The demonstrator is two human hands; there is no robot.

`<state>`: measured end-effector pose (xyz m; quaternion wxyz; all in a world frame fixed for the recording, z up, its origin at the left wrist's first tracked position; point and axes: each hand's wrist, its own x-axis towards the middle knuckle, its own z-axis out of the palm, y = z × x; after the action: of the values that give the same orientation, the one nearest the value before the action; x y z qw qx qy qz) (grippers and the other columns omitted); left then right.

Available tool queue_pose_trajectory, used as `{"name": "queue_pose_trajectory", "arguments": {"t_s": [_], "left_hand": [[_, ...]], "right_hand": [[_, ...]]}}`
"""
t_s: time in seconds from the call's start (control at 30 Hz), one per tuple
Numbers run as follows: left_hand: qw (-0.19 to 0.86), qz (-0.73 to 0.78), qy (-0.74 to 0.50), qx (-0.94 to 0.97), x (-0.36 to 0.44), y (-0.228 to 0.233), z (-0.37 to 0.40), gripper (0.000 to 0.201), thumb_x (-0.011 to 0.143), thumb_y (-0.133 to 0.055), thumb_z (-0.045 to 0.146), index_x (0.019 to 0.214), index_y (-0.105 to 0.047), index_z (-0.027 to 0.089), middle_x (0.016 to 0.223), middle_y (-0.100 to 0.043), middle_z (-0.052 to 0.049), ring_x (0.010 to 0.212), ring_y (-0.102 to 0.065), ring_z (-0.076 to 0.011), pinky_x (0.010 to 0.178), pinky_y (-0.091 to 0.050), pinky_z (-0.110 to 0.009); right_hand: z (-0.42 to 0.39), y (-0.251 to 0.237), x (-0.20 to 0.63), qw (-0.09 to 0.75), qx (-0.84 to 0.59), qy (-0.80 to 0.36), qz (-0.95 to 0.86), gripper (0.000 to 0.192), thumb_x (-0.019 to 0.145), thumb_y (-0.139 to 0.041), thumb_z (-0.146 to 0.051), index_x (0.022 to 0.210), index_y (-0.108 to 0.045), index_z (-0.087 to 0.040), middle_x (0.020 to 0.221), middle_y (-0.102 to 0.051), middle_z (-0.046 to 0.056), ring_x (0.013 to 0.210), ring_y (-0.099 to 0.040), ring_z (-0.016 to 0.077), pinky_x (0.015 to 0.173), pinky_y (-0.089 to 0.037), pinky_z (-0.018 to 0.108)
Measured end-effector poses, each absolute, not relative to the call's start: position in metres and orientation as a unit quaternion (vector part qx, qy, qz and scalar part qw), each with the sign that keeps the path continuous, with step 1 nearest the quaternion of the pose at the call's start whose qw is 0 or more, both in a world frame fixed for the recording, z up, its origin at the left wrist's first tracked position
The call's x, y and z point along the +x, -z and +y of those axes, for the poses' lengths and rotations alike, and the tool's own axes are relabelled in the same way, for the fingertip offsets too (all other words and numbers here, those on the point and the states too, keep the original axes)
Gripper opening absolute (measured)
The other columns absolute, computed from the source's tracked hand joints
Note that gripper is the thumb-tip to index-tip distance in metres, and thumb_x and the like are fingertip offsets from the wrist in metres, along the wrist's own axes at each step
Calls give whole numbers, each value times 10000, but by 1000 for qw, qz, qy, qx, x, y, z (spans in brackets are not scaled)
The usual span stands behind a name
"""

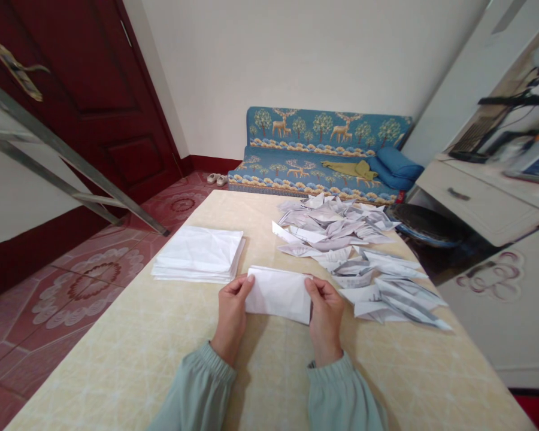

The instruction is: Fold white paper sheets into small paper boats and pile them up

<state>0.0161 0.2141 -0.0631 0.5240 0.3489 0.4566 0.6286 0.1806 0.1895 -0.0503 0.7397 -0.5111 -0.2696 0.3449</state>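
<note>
A folded sheet of white paper is held up just above the table in front of me. My left hand pinches its left edge, thumb on the near face. At its right edge my right hand grips it the same way, fingers behind. To the left lies a stack of white paper sheets. A large heap of folded paper pieces, pointed at the ends and partly printed, spreads over the right side of the table.
The table has a pale yellow patterned cover. Behind it stands a blue sofa with a deer pattern. A metal ladder leans at the left by a dark red door. On the right are a round stool and a white desk.
</note>
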Motion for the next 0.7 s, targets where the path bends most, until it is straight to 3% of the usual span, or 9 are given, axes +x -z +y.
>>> {"name": "queue_pose_trajectory", "arguments": {"t_s": [0.4,0.7], "left_hand": [[460,480,-624,411,16,54,210,181,672,-703,318,680,-686,138,800,-672,-39,752,-572,-162,661,-439,-241],[425,525,-603,424,15,51,210,223,648,-708,337,573,-631,141,603,-611,10,583,-522,-120,578,-406,-222]], "right_hand": [[192,56,183,758,-516,-330,-223,169,587,-764,-261,648,-664,-138,723,-712,48,710,-636,181,716,-481,321],[193,64,184,752,-534,-313,-225,184,579,-766,-263,651,-658,-133,699,-708,46,685,-640,180,697,-478,318]]}}
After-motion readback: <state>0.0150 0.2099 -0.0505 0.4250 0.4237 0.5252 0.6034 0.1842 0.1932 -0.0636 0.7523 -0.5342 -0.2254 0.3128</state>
